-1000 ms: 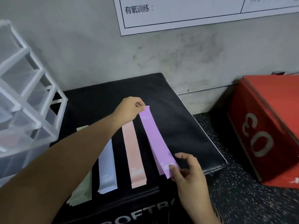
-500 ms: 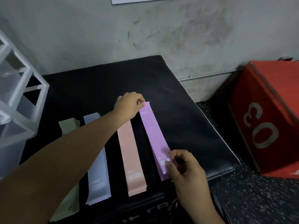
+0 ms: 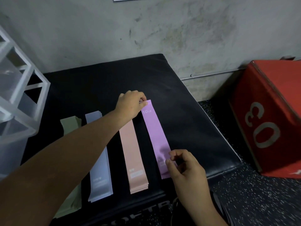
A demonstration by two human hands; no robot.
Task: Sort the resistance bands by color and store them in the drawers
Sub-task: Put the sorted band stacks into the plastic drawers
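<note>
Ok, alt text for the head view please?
Both hands pinch the purple band, left hand at its far end, right hand near; pink, blue-grey and green stacks lie beside it on the black box.

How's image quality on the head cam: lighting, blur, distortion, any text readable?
Head view: dim, flat light, colours muted; soft sheen along the black padded box. Wide-angle bend skews the translucent plastic drawer unit and the red box. Slight blur on the right hand, which casts a faint shadow on the purple resistance band; its "10" print reads, smaller labels don't.
</note>
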